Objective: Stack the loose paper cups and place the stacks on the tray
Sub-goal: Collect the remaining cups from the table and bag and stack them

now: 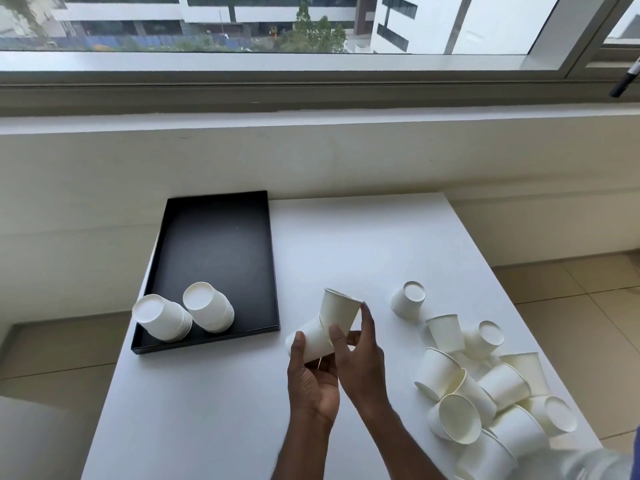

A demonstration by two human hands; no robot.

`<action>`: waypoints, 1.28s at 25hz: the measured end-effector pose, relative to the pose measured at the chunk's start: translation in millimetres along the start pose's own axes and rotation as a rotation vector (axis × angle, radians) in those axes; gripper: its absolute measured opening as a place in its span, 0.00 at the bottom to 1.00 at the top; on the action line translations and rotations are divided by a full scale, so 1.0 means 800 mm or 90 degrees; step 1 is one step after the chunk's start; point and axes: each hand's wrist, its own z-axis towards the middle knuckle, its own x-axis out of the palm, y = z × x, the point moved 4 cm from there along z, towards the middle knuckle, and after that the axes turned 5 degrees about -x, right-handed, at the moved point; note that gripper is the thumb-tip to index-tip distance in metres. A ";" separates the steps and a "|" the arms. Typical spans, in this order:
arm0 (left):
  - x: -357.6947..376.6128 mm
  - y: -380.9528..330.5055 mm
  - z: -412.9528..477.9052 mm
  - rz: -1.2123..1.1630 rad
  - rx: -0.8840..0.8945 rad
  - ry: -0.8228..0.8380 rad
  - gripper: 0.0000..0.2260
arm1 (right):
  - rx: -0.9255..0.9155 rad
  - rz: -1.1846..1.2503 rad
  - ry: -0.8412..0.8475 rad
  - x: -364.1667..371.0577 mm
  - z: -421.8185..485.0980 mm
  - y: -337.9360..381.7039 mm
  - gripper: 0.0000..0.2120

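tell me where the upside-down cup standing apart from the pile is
Head view, right of centre on the white table: the lone cup stands upside down just beyond the far end of the loose cup pile.

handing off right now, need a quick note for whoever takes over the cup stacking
Left hand holds the lower cup; right hand pinches the upper cup, angled against it, not yet nested.
Done: left stack and right stack stand upside down on the tray.
Left: the loose pile and a lone cup on the table, right of the hands.
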 end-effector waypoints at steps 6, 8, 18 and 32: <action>-0.001 -0.008 -0.010 -0.040 0.008 0.005 0.22 | -0.113 -0.109 0.103 0.005 0.014 -0.005 0.21; -0.002 -0.002 -0.011 -0.039 -0.021 0.003 0.23 | -0.129 -0.109 0.138 0.012 0.012 -0.014 0.18; -0.004 0.005 -0.008 0.022 -0.005 -0.025 0.24 | -0.138 -0.307 -0.245 -0.070 0.116 -0.037 0.30; 0.006 0.001 0.001 0.063 0.030 -0.052 0.18 | 0.166 0.157 -0.125 -0.087 0.133 -0.019 0.30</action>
